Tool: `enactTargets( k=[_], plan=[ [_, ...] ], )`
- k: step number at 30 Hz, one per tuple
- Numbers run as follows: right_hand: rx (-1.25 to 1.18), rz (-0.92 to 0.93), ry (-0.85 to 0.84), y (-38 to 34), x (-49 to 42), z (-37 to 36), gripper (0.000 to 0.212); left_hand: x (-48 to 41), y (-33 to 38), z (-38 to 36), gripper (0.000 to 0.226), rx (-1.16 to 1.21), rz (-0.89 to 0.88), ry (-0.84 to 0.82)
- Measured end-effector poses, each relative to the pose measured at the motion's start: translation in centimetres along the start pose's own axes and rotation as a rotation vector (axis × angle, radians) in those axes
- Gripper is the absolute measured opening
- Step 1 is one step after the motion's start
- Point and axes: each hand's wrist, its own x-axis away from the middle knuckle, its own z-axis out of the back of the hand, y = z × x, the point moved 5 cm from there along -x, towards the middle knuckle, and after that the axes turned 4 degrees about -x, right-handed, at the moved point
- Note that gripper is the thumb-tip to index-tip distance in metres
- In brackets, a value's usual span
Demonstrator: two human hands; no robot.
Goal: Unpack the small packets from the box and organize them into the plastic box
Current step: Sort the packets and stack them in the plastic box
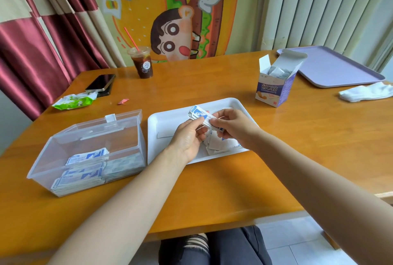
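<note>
Over the white tray (170, 116), my left hand (189, 137) and my right hand (231, 126) together hold a small stack of white-and-blue packets (201, 115). Fingers of both hands pinch the stack. More loose packets (217, 144) lie in the tray under my hands. To the left stands the clear plastic box (53, 158) with its lid up, and several packets (87, 158) lie stacked inside. The open cardboard box (274, 90) stands at the back right, more packets showing in its top.
A phone (101, 83), a green wrapper (73, 102) and a red candy wrapper (123, 101) lie at the back left. An iced drink cup (143, 67) stands behind them. A purple tray (331, 67) and white cloth (365, 93) are at the right.
</note>
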Motion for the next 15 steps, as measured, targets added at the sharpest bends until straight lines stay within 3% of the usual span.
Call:
enactTargets(
  k=[4,7,11,15],
  plan=[
    [0.131,-0.03,-0.093,0.0,-0.1,-0.7,0.014,-0.2,0.0,-0.4,0.027,0.04,0.004,-0.033],
    [0.365,0.109,-0.044,-0.8,-0.4,-0.3,0.014,-0.1,0.7,0.4,0.023,0.03,-0.029,0.015],
    [0.747,0.35,0.105,-1.5,-0.9,0.4,0.014,0.2,2.1,3.8,0.021,-0.738,-0.246,0.211],
    [0.956,0.284,0.031,0.2,-1.6,-0.6,0.016,0.3,1.6,5.0,0.022,-1.233,-0.238,0.233]
  ],
)
